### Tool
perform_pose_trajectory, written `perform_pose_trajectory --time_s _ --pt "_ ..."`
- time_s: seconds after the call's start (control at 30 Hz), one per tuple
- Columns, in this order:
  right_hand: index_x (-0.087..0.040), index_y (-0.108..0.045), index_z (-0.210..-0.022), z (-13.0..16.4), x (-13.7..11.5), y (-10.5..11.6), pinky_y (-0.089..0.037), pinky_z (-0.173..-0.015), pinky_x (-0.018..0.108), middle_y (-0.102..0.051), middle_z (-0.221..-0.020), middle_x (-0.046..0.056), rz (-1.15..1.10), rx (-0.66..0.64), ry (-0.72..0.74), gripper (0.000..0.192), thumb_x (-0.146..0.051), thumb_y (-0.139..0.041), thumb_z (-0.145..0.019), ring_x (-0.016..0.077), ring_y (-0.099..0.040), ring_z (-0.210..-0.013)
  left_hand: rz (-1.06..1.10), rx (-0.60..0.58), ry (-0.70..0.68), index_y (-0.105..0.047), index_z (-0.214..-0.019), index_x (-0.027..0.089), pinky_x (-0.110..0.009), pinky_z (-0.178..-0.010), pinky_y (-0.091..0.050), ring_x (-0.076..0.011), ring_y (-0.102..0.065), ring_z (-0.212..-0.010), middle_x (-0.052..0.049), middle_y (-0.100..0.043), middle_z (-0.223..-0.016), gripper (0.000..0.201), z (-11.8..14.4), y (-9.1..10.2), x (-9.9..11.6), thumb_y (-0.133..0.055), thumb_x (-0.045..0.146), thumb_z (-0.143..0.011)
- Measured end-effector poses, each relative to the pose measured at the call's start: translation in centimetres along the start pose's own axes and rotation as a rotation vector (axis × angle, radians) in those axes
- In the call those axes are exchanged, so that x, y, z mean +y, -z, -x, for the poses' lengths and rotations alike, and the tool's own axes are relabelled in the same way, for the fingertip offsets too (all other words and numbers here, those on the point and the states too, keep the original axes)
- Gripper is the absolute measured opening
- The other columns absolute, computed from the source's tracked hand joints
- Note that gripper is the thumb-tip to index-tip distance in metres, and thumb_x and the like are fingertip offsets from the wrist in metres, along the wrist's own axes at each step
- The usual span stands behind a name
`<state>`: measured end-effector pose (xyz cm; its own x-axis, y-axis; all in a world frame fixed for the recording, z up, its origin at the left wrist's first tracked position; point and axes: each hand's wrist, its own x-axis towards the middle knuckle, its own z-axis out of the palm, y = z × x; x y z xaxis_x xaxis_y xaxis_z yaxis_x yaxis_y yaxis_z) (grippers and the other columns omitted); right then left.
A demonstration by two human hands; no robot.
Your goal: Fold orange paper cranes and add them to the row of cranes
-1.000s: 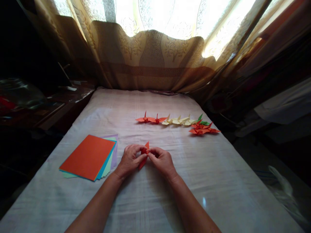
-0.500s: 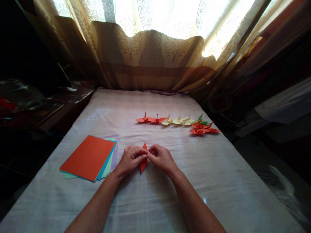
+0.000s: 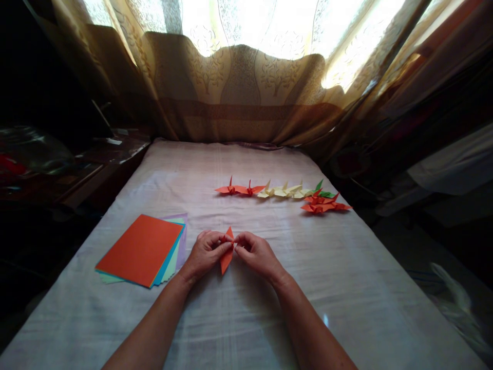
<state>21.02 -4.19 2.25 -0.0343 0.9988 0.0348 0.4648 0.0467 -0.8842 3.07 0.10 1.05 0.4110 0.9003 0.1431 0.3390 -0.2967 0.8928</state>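
An orange origami crane (image 3: 227,261) is held just above the white cloth, its two long points running up and down between my hands. My left hand (image 3: 208,252) pinches it at the middle with thumb and forefinger. From the other side, my right hand (image 3: 256,253) has thumb and fingertips closed at the crane's right edge, on a small part that the fingers mostly hide. Left of my hands lies a stack of coloured paper sheets (image 3: 140,249), orange on top, with blue, pale green and lilac edges showing.
Behind my hands stands a row of folded cranes: orange cranes (image 3: 241,190), cream cranes (image 3: 285,192), a green crane (image 3: 326,195) and more orange cranes (image 3: 323,206) near the right edge. A white sheet (image 3: 192,169) covers the surface; a patterned curtain (image 3: 242,92) hangs behind.
My fingers have shifted slightly on the orange crane, and it has turned a little. The paper stack and the row of cranes stay in place.
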Motion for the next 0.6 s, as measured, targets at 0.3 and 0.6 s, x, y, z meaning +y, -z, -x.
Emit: perform_pose_trajectory --time_s 0.3,0.6 --pt "-0.023 -0.070 -0.079 0.9 -0.8 -0.9 -0.045 -0.062 0.023 -0.070 -0.075 -0.001 0.075 0.096 0.079 0.013 -0.030 -0.060 -0.082 0.0125 -0.060 -0.065 0.152 -0.005 0.076 -0.070 -0.078 0.019 -0.026 -0.067 -0.049 -0.0170 -0.061 -0.074 -0.001 -0.066 -0.074 0.029 0.2 0.3 0.3 -0.062 0.047 -0.083" --pt "-0.022 -0.067 -0.074 0.9 -1.2 -1.3 -0.043 -0.061 0.023 -0.069 -0.072 -0.001 0.058 0.144 0.081 0.014 -0.031 -0.059 -0.082 0.0125 -0.057 -0.062 0.339 -0.038 0.193 -0.071 -0.085 0.018 -0.026 -0.064 -0.050 -0.0166 -0.063 -0.071 -0.003 -0.069 -0.079 0.036 0.1 0.4 1.0 -0.069 0.053 -0.078"
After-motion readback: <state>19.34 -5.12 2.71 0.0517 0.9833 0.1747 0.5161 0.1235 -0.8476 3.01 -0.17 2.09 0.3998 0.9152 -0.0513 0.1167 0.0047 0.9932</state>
